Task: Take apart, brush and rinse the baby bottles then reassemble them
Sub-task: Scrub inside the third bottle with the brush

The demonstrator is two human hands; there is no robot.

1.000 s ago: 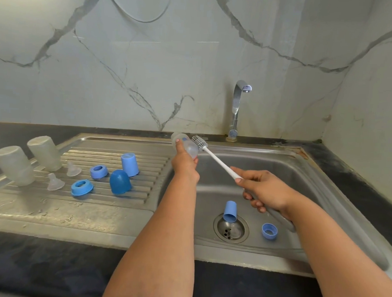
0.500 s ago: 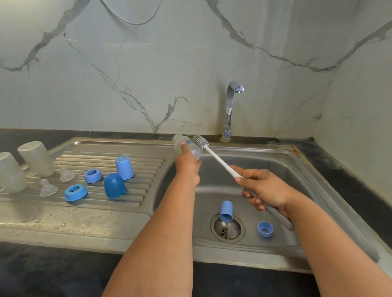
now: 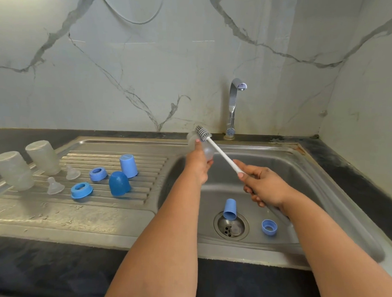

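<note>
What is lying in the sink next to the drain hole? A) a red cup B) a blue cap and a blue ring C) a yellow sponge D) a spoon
B: a light blue cap lies tipped at the drain's edge and a blue screw ring sits to its right on the sink floor.

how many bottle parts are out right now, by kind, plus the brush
clear bottle bodies: 3
clear teats: 2
blue screw rings: 3
blue caps: 3
bottle brush: 1
total: 12
</note>
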